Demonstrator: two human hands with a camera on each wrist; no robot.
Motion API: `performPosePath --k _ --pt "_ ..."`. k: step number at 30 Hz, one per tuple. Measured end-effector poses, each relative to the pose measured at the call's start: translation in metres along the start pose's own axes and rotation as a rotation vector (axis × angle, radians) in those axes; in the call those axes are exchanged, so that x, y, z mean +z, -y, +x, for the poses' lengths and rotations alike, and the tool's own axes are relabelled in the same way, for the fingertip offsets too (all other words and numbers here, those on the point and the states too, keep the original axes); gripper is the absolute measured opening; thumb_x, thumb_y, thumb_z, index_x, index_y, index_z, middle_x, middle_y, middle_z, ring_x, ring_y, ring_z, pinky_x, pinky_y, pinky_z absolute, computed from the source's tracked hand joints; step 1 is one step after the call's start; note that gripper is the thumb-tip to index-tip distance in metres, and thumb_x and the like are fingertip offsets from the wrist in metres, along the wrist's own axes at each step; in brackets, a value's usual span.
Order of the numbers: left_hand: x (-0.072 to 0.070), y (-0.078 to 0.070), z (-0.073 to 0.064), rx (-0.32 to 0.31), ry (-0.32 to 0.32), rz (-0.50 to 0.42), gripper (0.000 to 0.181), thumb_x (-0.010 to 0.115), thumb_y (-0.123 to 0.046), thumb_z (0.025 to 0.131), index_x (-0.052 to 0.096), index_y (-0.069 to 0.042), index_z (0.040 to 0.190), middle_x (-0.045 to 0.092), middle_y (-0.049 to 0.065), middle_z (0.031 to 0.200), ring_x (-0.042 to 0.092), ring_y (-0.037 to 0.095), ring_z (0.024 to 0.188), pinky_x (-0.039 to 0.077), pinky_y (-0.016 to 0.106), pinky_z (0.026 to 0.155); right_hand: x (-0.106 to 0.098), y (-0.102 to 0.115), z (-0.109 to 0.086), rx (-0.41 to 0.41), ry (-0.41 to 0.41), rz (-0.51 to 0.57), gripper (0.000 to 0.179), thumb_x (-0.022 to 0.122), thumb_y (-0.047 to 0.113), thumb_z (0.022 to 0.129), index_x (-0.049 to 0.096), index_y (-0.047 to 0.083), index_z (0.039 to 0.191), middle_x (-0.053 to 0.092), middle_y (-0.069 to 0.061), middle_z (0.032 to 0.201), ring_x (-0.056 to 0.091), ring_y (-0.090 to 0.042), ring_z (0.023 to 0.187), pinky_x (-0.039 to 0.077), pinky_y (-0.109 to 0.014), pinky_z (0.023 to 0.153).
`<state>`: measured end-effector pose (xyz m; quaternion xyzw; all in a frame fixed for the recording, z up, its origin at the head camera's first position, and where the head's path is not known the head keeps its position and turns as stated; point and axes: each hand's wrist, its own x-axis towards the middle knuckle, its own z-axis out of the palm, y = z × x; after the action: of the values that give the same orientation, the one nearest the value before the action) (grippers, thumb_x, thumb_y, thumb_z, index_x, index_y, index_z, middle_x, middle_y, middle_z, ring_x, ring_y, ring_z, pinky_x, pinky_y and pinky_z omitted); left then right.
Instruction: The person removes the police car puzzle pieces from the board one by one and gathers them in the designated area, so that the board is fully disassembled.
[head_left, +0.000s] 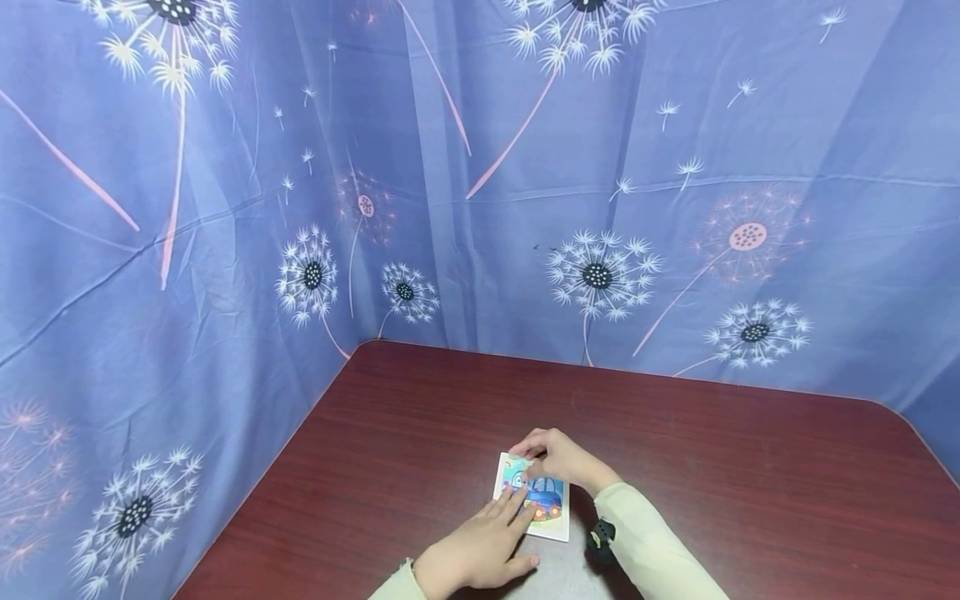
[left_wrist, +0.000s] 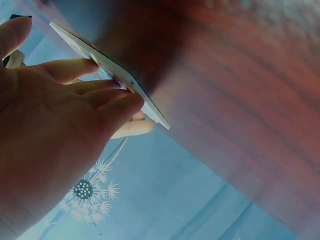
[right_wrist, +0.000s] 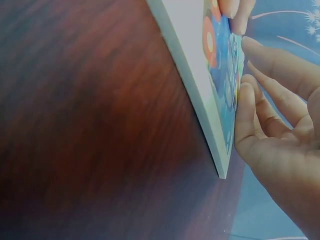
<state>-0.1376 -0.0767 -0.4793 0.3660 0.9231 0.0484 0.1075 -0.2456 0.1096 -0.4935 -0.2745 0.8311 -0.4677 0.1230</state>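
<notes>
One picture board (head_left: 553, 502), under left hand (head_left: 483, 543), right hand (head_left: 561, 460) at far end

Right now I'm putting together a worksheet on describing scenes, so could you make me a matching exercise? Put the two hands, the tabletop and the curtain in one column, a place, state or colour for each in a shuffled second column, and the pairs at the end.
Column one
1. Left hand
2. Right hand
3. Tabletop
4. Curtain

Column two
A. Curved, at the far end of the picture board
B. Blue with a dandelion print
C. Fingers extended over the picture board from its near left
D. Dark reddish-brown

Right pairs: 1-C; 2-A; 3-D; 4-B
</notes>
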Motion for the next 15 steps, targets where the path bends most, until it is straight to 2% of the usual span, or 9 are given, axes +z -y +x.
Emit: performPosePath --k 7,15 --pt "-0.0025 -0.0014 0.0007 -0.013 0.025 -0.021 0.065 0.043 -0.05 0.098 0.038 -0.007 0.147 0.026 0.015 0.156 0.026 0.032 0.142 0.032 0.042 0.111 0.0027 0.0018 0.0008 0.021 -0.002 -0.04 0.029 0.074 -0.007 0.075 0.073 0.0 0.103 0.062 -0.008 0.097 0.056 -0.022 0.087 0.048 -0.024 0.074" --pt "-0.0012 -0.0004 0.0018 -0.024 0.033 -0.02 0.065 0.044 -0.05 0.098 0.038 -0.009 0.148 0.025 0.014 0.156 0.026 0.03 0.143 0.031 0.04 0.111 0.0037 0.0028 0.0009 0.036 0.0 -0.018 0.029 0.073 -0.009 0.074 0.073 0.001 0.102 0.061 -0.008 0.096 0.053 -0.02 0.085 0.046 -0.023 0.072"
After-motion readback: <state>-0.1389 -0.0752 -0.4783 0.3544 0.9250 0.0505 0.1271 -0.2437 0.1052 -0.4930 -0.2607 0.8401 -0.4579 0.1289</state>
